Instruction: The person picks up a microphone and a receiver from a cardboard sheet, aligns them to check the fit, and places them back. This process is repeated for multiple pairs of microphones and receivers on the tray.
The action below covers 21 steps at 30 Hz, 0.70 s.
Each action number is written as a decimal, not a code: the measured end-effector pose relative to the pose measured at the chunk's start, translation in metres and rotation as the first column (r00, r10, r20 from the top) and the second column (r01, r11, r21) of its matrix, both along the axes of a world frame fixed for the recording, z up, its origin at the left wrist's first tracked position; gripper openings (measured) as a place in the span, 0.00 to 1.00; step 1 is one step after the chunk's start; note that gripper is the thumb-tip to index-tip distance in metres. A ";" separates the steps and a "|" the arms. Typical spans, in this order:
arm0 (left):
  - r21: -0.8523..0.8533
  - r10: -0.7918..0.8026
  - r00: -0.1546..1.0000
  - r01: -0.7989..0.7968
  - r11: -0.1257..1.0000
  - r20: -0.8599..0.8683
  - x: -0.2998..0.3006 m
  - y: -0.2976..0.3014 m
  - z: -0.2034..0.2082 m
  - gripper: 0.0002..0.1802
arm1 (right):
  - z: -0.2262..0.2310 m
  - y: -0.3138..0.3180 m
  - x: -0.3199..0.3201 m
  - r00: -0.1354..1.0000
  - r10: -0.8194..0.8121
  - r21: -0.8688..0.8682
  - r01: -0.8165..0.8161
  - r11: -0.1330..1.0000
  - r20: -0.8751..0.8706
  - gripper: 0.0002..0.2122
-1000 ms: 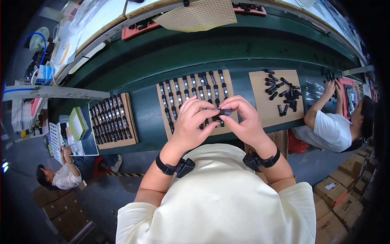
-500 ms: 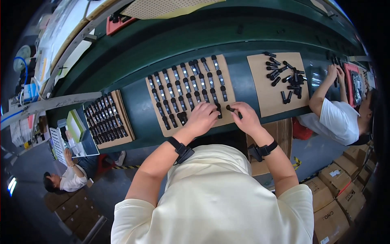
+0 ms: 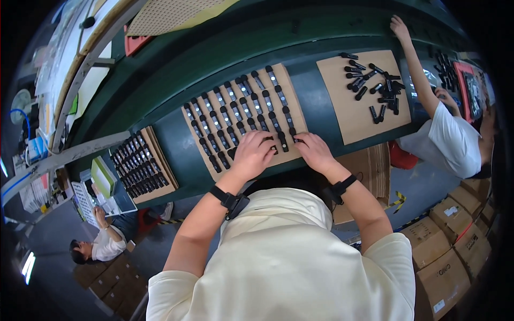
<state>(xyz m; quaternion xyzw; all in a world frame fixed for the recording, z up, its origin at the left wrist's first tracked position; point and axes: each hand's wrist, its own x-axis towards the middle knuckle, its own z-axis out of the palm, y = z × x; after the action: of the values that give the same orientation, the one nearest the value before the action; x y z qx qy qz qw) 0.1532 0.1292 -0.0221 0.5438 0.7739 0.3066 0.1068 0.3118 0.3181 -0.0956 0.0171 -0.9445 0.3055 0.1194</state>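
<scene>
Rows of small black microphones with rounded dark tips lie on a cardboard sheet in front of me. My left hand bends over the front row, its fingers closed around a dark microphone that they partly cover. At the sheet's right front corner, my right hand pinches another microphone with thumb and forefinger; its lower part is hidden. One microphone lies between the two hands, apart from the fingers.
A second cardboard sheet at right bears loosely scattered microphones. Stacked cardboard at left carries tight rows of them. A co-worker reaches over the bench at far right; another person sits at far left. Cartons stand at lower right.
My right hand has moved left onto the sheet with its microphone. My left hand stays at the front row. The right co-worker has stretched an arm far across the bench.
</scene>
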 end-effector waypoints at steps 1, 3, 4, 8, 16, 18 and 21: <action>0.003 0.020 1.000 -0.020 1.000 0.024 0.001 0.002 0.001 0.13 | 0.001 0.000 0.000 1.000 -0.007 -0.004 0.007 1.000 -0.002 0.10; 0.000 0.021 0.999 -0.021 1.000 0.027 -0.002 -0.001 0.004 0.13 | 0.002 -0.003 0.001 0.999 -0.032 -0.007 0.032 0.999 0.000 0.10; -0.008 0.048 0.999 -0.048 0.999 0.019 -0.004 -0.002 0.004 0.14 | 0.005 -0.004 0.004 0.998 -0.068 0.003 0.068 0.998 0.016 0.10; 0.007 0.040 0.994 -0.041 0.999 0.102 -0.002 -0.003 0.008 0.14 | 0.009 -0.001 0.029 0.985 -0.174 -0.071 0.173 0.982 -0.009 0.10; 0.028 0.236 0.900 -0.264 0.964 0.367 -0.007 0.003 0.019 0.10 | -0.080 0.011 0.168 0.357 -0.914 -0.151 0.931 0.331 0.192 0.13; 0.018 0.240 0.858 -0.279 0.960 0.455 -0.012 0.000 0.016 0.10 | -0.109 0.019 0.219 0.239 -0.931 -0.019 0.970 0.243 0.277 0.15; -0.015 0.276 0.754 -0.333 0.943 0.596 -0.016 -0.004 0.013 0.09 | -0.130 0.039 0.265 0.039 -0.906 0.220 0.965 0.144 0.422 0.20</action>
<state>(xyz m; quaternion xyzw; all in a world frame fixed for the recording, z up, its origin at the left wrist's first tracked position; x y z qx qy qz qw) 0.1372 0.1251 -0.0090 0.2923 0.7651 0.5088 0.2651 0.5771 0.3573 -0.2251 -0.6829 -0.6986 0.2043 0.0617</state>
